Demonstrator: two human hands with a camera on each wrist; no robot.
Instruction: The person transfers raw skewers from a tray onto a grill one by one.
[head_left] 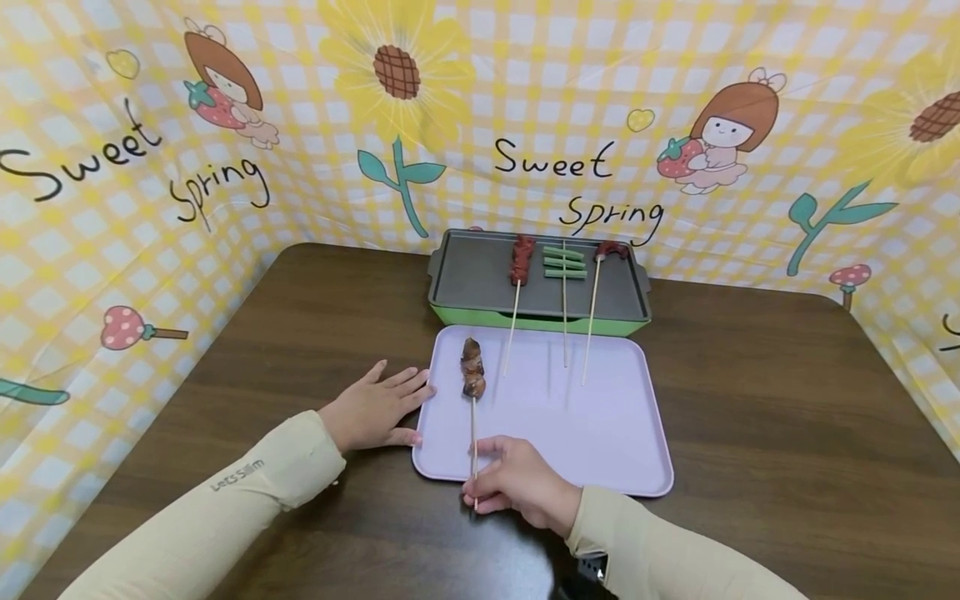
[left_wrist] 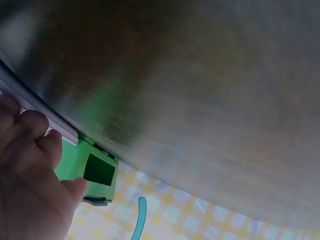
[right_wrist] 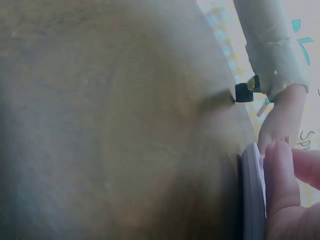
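Observation:
My right hand [head_left: 521, 482] pinches the lower stick of a skewer [head_left: 472, 382] with browned chunks at its top. The skewer points away from me over the left part of a lilac tray [head_left: 570, 433]. Fingers spread and fairly straight, my left hand [head_left: 375, 408] touches the tray's left rim. In the left wrist view, this left hand [left_wrist: 30, 170] is at the tray edge [left_wrist: 42, 107]. The right wrist view shows the right hand [right_wrist: 287, 200] beside the tray's side [right_wrist: 253, 200]; the skewer cannot be made out there.
Behind the tray stands a green grill with a grey plate [head_left: 472, 275]. On it lie a red meat skewer [head_left: 522, 262], a green vegetable skewer [head_left: 565, 263] and a dark red curled skewer [head_left: 611, 249], their sticks reaching over the tray. A checked cloth [head_left: 480, 108] hangs behind the brown table [head_left: 780, 417].

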